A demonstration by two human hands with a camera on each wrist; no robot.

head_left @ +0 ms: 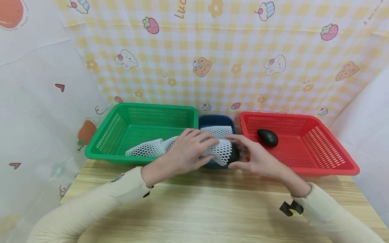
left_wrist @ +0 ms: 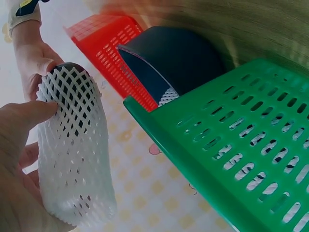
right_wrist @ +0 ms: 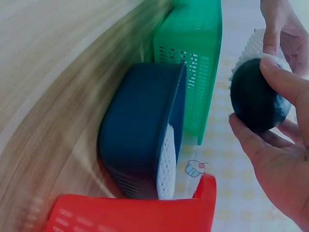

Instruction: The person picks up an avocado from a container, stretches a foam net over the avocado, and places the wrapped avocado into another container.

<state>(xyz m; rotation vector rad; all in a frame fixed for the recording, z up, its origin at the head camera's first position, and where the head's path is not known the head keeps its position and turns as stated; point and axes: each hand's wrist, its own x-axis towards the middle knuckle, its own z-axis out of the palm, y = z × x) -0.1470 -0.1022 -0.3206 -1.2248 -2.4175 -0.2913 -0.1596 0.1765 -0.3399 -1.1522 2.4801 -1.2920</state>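
Observation:
Above the dark blue bin (head_left: 216, 118), both hands work on one dark avocado (right_wrist: 256, 99) and a white foam net sleeve (left_wrist: 72, 150). My left hand (head_left: 191, 150) grips the sleeve, its thumb pressing on the mesh. From the other side my right hand (head_left: 259, 158) holds the avocado's exposed end between thumb and fingers. In the left wrist view the sleeve reaches over most of the avocado, and its far end hangs past the fruit. The right wrist view shows the rounded dark end bare, outside the net.
The green basket (head_left: 158, 108) at left holds net-sleeved pieces (head_left: 146, 148). In the red basket (head_left: 316, 145) at right lies another bare avocado (head_left: 268, 138). More white foam net (head_left: 217, 130) is inside the blue bin between them. A patterned curtain (head_left: 182, 81) hangs behind the wooden table (head_left: 197, 209).

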